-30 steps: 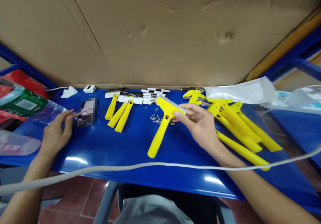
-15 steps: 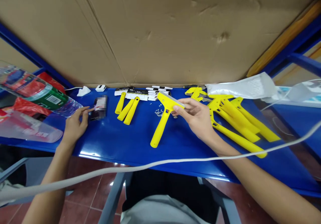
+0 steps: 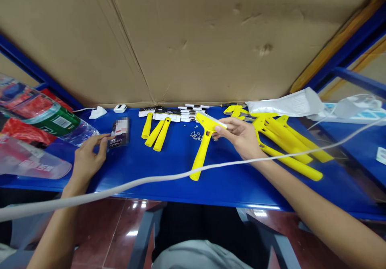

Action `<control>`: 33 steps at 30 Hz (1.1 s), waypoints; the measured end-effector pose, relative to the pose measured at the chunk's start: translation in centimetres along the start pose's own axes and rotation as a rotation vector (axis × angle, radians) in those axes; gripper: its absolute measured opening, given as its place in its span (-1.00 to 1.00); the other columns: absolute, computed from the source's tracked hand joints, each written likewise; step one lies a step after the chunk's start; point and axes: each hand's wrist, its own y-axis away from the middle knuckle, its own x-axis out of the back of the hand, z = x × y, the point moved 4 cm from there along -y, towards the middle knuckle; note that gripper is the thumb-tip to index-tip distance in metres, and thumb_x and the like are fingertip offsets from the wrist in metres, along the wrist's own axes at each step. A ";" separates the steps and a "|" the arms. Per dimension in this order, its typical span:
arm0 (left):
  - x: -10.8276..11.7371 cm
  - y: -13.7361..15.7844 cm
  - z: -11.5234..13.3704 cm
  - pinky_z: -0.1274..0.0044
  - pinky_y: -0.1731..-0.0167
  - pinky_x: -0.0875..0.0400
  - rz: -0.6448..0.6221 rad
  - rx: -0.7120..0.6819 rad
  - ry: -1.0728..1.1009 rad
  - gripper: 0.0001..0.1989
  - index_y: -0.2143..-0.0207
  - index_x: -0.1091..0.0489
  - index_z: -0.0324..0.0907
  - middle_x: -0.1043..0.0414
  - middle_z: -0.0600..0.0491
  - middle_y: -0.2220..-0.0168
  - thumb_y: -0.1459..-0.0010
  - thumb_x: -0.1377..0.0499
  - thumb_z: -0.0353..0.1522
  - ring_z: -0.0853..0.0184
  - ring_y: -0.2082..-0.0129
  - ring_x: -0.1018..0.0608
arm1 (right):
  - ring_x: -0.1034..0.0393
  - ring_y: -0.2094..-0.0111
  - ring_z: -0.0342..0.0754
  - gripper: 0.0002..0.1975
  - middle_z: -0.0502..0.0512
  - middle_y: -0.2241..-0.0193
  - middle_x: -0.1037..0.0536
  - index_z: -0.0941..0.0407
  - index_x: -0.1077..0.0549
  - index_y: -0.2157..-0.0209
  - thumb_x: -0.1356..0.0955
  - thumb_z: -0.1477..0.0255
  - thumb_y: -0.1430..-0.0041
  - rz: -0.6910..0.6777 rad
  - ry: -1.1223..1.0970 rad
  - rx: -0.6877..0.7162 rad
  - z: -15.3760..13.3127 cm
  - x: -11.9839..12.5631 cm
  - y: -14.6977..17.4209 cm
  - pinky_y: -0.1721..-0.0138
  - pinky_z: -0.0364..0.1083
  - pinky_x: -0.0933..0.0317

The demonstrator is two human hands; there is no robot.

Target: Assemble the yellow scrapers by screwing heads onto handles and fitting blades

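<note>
My right hand (image 3: pixel 239 136) is shut on the head of a yellow scraper (image 3: pixel 201 152), thumb in front and fingers behind. The scraper hangs over the blue table with its handle pointing down and slightly left. At the left, my left hand (image 3: pixel 89 156) holds nothing; its index finger points at the left edge of a phone (image 3: pixel 118 134), partly blurred out, and I cannot tell whether it touches. Small screws and nuts (image 3: pixel 196 135) lie loose behind the scraper. Several more yellow scraper pieces (image 3: pixel 289 140) are piled beside my right forearm, and short yellow handles (image 3: pixel 162 134) lie left of centre.
White-and-black boxes (image 3: pixel 169 114) line the back edge before a cardboard wall (image 3: pixel 193 40). A white packet (image 3: pixel 283 102) lies back right. A big bottle (image 3: pixel 51 118) and a translucent cup (image 3: pixel 36 158) occupy the left. A white cable (image 3: pixel 169 177) crosses the view in front of the table.
My view has shifted slightly, and the white cable sits higher across it. My left index finger has drawn back to the phone's edge. The scraper stays in my right hand.
</note>
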 end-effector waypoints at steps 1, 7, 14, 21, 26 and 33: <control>0.1 0.0 0.0 0.30 -0.12 -0.57 0.007 0.006 -0.007 -0.62 0.00 -0.61 -0.17 -0.75 -0.12 0.02 -0.48 -0.09 -0.16 0.09 -0.02 -0.75 | -0.71 0.38 0.05 -0.51 0.10 0.32 -0.79 0.08 -0.66 0.16 -0.72 0.10 0.02 -0.006 -0.005 -0.005 0.0 -0.1 0.1 0.27 0.05 -0.67; 0.0 0.3 1.5 0.30 -0.09 -0.56 -0.097 -0.141 0.120 -0.60 -0.05 -0.61 -0.19 -0.71 -0.18 -0.03 -0.51 -0.08 -0.14 0.08 -0.03 -0.72 | -0.69 0.39 -0.01 -0.53 0.10 0.32 -0.79 0.09 -0.67 0.13 -0.70 0.13 -0.04 -0.030 -0.016 -0.012 -0.1 -0.1 0.3 0.28 -0.01 -0.63; -0.1 0.3 1.8 0.27 -0.13 -0.52 -0.078 -0.205 0.104 -0.65 0.02 -0.61 -0.14 -0.73 -0.12 0.03 -0.51 -0.10 -0.15 0.10 0.03 -0.72 | -0.69 0.41 0.02 -0.50 0.12 0.34 -0.78 0.11 -0.66 0.15 -0.70 0.10 -0.01 -0.030 0.011 0.001 -0.5 -0.4 0.4 0.21 0.05 -0.67; 1.1 0.6 0.2 0.28 -0.08 -0.54 0.079 0.010 -0.135 -0.62 0.27 -0.59 -0.14 -0.75 -0.14 0.21 -0.44 -0.10 -0.12 0.06 0.12 -0.74 | -0.70 0.41 0.02 -0.50 0.12 0.33 -0.78 0.11 -0.66 0.16 -0.71 0.12 0.01 -0.044 0.006 0.023 -0.5 -0.5 0.6 0.23 0.05 -0.67; 1.3 0.6 -0.3 0.26 -0.08 -0.53 0.092 0.114 -0.219 -0.55 0.19 -0.64 -0.14 -0.75 -0.13 0.23 -0.46 -0.05 -0.09 0.02 0.11 -0.72 | -0.71 0.39 0.02 -0.46 0.08 0.34 -0.77 0.09 -0.64 0.05 -0.69 0.10 -0.05 -0.065 0.026 0.054 -0.6 -0.6 0.8 0.20 0.07 -0.68; 0.8 0.5 -0.3 0.19 -0.18 -0.51 -0.014 0.124 -0.149 -0.50 0.01 -0.66 -0.16 -0.74 -0.16 0.01 -0.49 -0.01 -0.07 -0.03 -0.08 -0.70 | -0.75 0.30 0.09 -0.42 0.16 0.28 -0.79 0.14 -0.67 0.04 -0.69 0.08 -0.02 -0.142 0.067 -0.005 0.7 -1.1 0.8 0.22 0.02 -0.64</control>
